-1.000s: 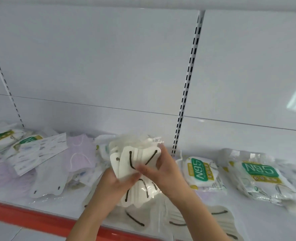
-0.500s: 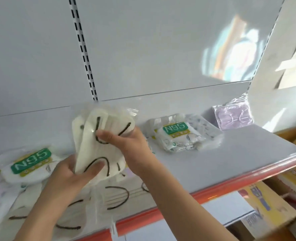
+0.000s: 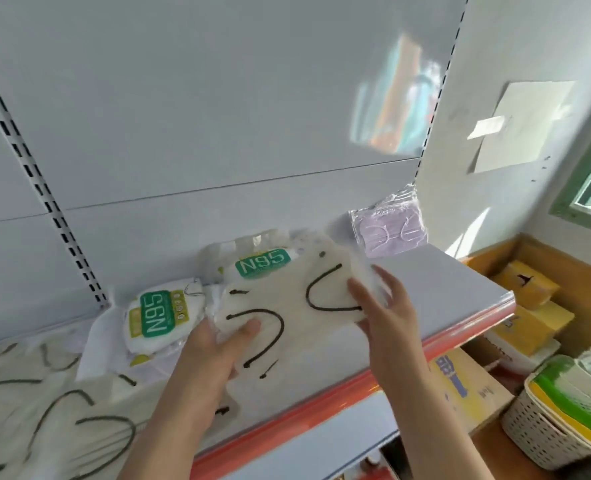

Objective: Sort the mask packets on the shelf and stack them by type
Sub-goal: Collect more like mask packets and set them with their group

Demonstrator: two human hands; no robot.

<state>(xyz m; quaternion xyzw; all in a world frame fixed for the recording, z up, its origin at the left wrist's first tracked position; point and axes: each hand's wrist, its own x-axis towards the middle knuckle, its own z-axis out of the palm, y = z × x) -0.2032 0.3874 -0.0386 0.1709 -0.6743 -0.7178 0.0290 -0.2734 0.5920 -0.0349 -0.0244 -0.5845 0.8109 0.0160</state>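
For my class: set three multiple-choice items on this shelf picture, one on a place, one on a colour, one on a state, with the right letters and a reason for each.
1. Where is the purple mask packet?
A. at the shelf's right end, against the back panel
B. in the basket
C. in the left hand

2. What colour are the N95 labels?
A. red
B. green
C. blue

3. How is the white mask packet held?
A. lying untouched
B. by one hand only
C. by both hands

Key: A, it leans there alone; B, green with white letters; C, the left hand and right hand grip opposite ends.
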